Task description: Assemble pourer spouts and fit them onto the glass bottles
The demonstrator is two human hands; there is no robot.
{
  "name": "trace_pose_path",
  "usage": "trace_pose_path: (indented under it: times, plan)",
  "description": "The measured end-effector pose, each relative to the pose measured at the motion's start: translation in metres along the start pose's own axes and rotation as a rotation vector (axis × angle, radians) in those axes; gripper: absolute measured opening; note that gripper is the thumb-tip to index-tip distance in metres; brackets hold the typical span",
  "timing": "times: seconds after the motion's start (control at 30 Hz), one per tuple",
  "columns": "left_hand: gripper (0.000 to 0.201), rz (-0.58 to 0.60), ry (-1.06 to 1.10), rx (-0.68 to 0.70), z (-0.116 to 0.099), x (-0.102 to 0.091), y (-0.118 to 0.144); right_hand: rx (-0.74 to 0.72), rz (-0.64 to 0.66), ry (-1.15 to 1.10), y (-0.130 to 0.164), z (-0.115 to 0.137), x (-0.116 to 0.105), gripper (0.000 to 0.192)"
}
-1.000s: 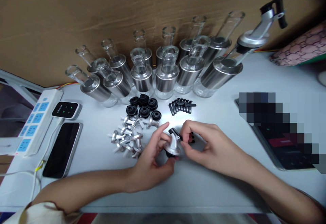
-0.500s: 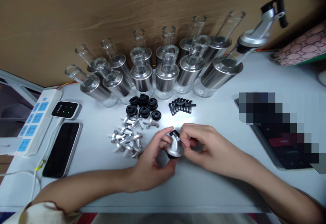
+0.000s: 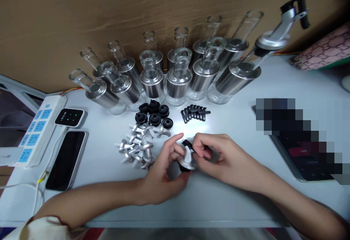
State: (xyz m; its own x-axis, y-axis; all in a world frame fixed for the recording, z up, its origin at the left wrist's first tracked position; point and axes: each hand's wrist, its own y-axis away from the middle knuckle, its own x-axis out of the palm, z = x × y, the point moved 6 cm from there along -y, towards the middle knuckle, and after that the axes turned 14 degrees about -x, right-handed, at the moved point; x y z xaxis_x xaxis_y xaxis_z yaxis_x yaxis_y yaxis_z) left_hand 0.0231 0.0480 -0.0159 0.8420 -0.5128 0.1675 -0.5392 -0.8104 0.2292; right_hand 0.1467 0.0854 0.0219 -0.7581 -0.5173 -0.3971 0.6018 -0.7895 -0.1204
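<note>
Near the front middle of the table, my left hand [image 3: 166,174] grips a silver pour spout [image 3: 188,160] by its round base, thumb below and fingers behind. The spout stands roughly upright, with a black stopper under the base and a black flip lever on top. My right hand [image 3: 212,150] pinches at the lever from the right; its fingertips hide the contact. Loose silver spouts [image 3: 139,147] lie heaped left of my left hand. Behind them sit several black rubber stoppers [image 3: 155,119], and to their right a row of small black levers [image 3: 194,112].
Several glass bottles with steel sleeves [image 3: 151,83] stand in two rows at the back. The rightmost front one carries a complete spout [image 3: 273,39]. A power strip [image 3: 38,130], a small black-faced device [image 3: 70,117] and a phone [image 3: 67,160] lie left; a partly blurred-out dark device [image 3: 300,160] lies right.
The lever on the held spout has tilted slightly, and my left index finger has lifted away from it a little. Both hands stay in the same place.
</note>
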Motion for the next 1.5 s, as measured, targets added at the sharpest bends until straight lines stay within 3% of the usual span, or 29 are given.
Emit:
trace_pose_path:
  times: [0.17,0.7,1.0,1.23,1.33,1.5]
  plan:
    - [0.076,-0.002,0.016,-0.026,0.001,0.000,0.001,0.104,-0.015,-0.118,0.002,-0.008,0.002,0.018]
    - [0.068,0.036,0.108,-0.011,0.003,0.000,0.003,0.161,0.004,-0.231,0.004,-0.012,0.005,0.019]
    - [0.037,0.015,0.080,0.011,0.005,-0.003,-0.001,0.211,-0.016,-0.303,0.004,-0.014,0.006,0.020]
    - [0.067,-0.032,0.128,-0.080,0.008,-0.004,0.001,0.204,0.014,-0.261,0.005,-0.017,0.008,0.020]
    - [0.068,0.002,0.151,-0.125,0.010,-0.003,0.002,0.184,0.024,-0.252,0.005,-0.017,0.009,0.019]
    - [0.068,0.052,0.169,-0.076,0.007,-0.002,0.001,0.200,-0.029,-0.289,0.005,-0.016,0.008,0.018]
